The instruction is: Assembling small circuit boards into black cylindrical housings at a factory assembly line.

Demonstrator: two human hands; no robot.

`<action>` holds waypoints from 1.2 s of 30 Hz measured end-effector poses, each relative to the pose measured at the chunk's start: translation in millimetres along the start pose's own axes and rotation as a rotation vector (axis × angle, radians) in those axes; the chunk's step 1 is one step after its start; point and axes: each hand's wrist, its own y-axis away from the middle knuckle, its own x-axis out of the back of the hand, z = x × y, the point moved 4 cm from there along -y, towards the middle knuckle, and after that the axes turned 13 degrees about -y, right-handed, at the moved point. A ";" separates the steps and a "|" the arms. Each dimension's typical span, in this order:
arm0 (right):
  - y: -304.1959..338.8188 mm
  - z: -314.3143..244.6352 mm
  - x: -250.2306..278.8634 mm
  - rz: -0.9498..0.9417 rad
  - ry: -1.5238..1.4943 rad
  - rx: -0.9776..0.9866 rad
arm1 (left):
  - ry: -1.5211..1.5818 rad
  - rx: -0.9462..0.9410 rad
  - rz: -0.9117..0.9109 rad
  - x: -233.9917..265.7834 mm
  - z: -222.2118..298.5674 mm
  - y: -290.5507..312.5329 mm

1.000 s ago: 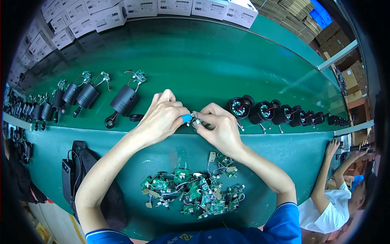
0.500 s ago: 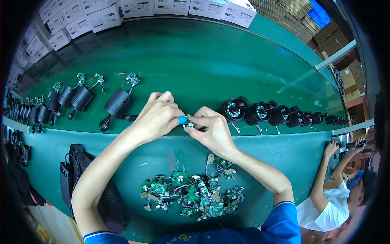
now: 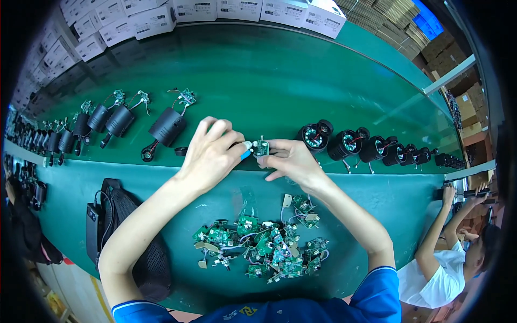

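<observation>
While pinched between thumb and fingers of the right hand [image 3: 291, 161], small green round circuit board [image 3: 262, 148] held above the near edge of the glossy green conveyor belt [image 3: 280, 81], about midway between the two hands. Left hand [image 3: 212, 153] curled narrow, fingertips closed on a small blue-tipped tool [image 3: 245, 153] touching the board's left side. Just left of the left hand, black cylindrical camera housing [image 3: 167, 126] lying on the belt with wires and a little board trailing from it; further black housings in a row beyond. Right of the right hand, row of black round lens units [image 3: 350, 144]. Nearer the body, loose heap of green circuit boards [image 3: 264, 245] on the matte green table [image 3: 377, 215]. Black bag [image 3: 116, 226] at left. Another person's arm [image 3: 441, 226] at far right.
</observation>
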 end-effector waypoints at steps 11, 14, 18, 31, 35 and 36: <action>18.5 -23.2 -15.2 0.187 0.917 0.534 | 0.588 0.619 -0.026 -10.3 -3.4 -0.8; 14.5 -27.9 -22.4 0.170 0.942 0.497 | 0.419 0.518 0.013 -11.4 -6.8 -0.3; 14.4 -26.7 -22.3 0.190 0.977 0.589 | 0.340 0.484 0.004 -7.4 -5.8 -6.7; 10.2 -25.3 -20.9 0.209 1.009 0.615 | 0.287 0.548 -0.018 -7.1 -5.5 -10.7; 8.6 -25.7 -19.2 0.193 1.035 0.543 | 0.338 0.606 -0.072 -11.1 -3.4 -11.9; 8.7 -26.3 -19.7 0.189 1.045 0.540 | 0.324 0.594 -0.053 -11.0 -2.8 -12.3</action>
